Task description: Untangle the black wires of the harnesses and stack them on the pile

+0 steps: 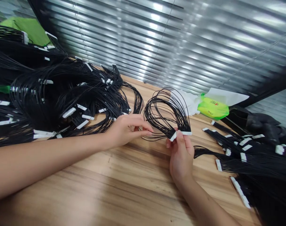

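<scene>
One black wire harness (154, 116) is looped so far, white connectors (173, 137) pinched by right hand (181, 158), left hand (122, 130) grip unclear, piled harnesses (62, 84) left unheld.

Open tabletop (105, 188) in front, cable heaps (51, 94) either side

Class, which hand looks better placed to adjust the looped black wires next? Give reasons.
Probably the left hand: its fingertips are near the looped black wires, while the right hand is occupied gripping their white connectors.
</scene>
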Demonstrator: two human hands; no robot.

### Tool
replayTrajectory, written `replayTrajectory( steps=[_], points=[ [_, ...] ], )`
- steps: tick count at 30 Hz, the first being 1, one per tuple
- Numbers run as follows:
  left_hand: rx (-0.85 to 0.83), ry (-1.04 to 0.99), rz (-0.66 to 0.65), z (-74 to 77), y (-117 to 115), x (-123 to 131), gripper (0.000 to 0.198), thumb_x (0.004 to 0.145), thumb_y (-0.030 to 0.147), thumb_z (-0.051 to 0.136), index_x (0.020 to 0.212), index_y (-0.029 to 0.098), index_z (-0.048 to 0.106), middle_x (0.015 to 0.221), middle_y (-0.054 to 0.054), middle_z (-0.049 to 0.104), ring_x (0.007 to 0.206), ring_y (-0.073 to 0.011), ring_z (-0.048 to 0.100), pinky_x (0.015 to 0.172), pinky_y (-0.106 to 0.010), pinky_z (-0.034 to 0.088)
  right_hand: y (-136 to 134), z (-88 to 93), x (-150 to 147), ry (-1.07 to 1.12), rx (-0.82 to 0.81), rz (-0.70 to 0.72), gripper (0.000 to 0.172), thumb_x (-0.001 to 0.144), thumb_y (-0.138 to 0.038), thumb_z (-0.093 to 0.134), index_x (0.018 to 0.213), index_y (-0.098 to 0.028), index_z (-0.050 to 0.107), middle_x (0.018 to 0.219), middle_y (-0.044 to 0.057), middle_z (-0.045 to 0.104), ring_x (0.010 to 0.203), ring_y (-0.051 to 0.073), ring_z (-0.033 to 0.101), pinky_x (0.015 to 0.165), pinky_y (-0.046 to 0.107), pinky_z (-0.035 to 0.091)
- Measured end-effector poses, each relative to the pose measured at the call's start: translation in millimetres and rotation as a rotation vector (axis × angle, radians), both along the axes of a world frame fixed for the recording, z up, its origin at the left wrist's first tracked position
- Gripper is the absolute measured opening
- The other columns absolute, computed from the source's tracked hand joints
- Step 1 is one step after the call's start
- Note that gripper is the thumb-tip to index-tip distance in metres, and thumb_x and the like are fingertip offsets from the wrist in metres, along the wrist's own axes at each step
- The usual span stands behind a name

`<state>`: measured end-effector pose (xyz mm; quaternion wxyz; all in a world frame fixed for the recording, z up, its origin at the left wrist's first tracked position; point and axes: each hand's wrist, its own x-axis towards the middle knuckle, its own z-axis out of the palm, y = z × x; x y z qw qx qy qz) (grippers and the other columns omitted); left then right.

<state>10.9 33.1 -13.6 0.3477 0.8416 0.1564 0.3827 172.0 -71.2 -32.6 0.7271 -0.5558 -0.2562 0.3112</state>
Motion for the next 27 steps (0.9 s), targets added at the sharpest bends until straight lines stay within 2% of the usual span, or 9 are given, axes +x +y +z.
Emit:
replayTrajectory(
  steps=[3,7,10,15,20,23,27],
  points=[
    [-0.020,0.020,-0.053,-1.9,-1,0,0.012,0.084,0.028,0.065,0.091,0.021,0.073,0.074,0.000,0.061,0.064,-0.0076,0.051,0.060,-0.020,0.040,-1,0.3,-1,-0.008,-0.001,0.008,0.024,0.080,-0.042,0.063,0.084,-0.020,0.060,0.061,-0.005,0.051,0.053,0.010,0.043,0.051,0.023,0.034],
    [-0.025,0.027,-0.019,-3.6,-3,1,0.014,0.083,0.031,0.066,0.090,0.021,0.073,0.070,0.000,0.059,0.061,-0.0078,0.049,0.058,-0.019,0.040,-3,2.9,-4,-0.033,-0.003,0.018,0.026,0.079,-0.045,0.063,0.086,-0.020,0.061,0.063,-0.004,0.051,0.054,0.010,0.043,0.049,0.023,0.034],
    [0.001,0.015,-0.017,-4.1,-3,1,0.015,0.083,0.032,0.066,0.090,0.021,0.074,0.076,-0.002,0.063,0.064,-0.0084,0.052,0.056,-0.020,0.039,-5,5.3,-7,-0.055,-0.006,0.019,0.029,0.078,-0.047,0.063,0.087,-0.020,0.062,0.065,-0.003,0.053,0.055,0.010,0.043,0.048,0.023,0.035],
    [0.312,0.059,0.122,0.2,-5,-2,0.014,0.083,0.036,0.066,0.083,0.024,0.073,0.061,0.003,0.064,0.053,-0.0068,0.051,0.062,-0.026,0.033,-7,5.9,-9,-0.030,0.012,0.004,0.028,0.078,-0.046,0.065,0.087,-0.020,0.063,0.063,-0.004,0.053,0.054,0.010,0.044,0.048,0.022,0.037],
    [0.549,0.050,0.130,0.9,-8,-3,0.023,0.087,0.034,0.061,0.069,0.020,0.067,0.060,0.005,0.066,0.055,-0.0065,0.056,0.061,-0.026,0.033,-7,4.5,-10,-0.018,0.020,0.033,0.026,0.079,-0.045,0.064,0.088,-0.020,0.063,0.064,-0.004,0.055,0.053,0.010,0.045,0.049,0.022,0.037],
    [0.558,0.054,0.184,-0.2,-9,-2,0.023,0.083,0.037,0.065,0.067,0.021,0.066,0.054,0.008,0.062,0.051,-0.0051,0.054,0.059,-0.025,0.034,-7,5.1,-11,-0.034,0.003,0.034,0.028,0.078,-0.046,0.064,0.089,-0.020,0.062,0.069,-0.002,0.057,0.054,0.010,0.045,0.048,0.023,0.037],
    [0.473,0.082,0.175,1.7,-10,-2,0.015,0.082,0.039,0.066,0.077,0.025,0.068,0.056,0.011,0.063,0.051,-0.0030,0.055,0.061,-0.024,0.035,-8,5.8,-13,-0.092,-0.022,0.059,0.030,0.079,-0.047,0.062,0.088,-0.019,0.063,0.062,-0.003,0.054,0.053,0.010,0.045,0.048,0.024,0.038]
  ],
)
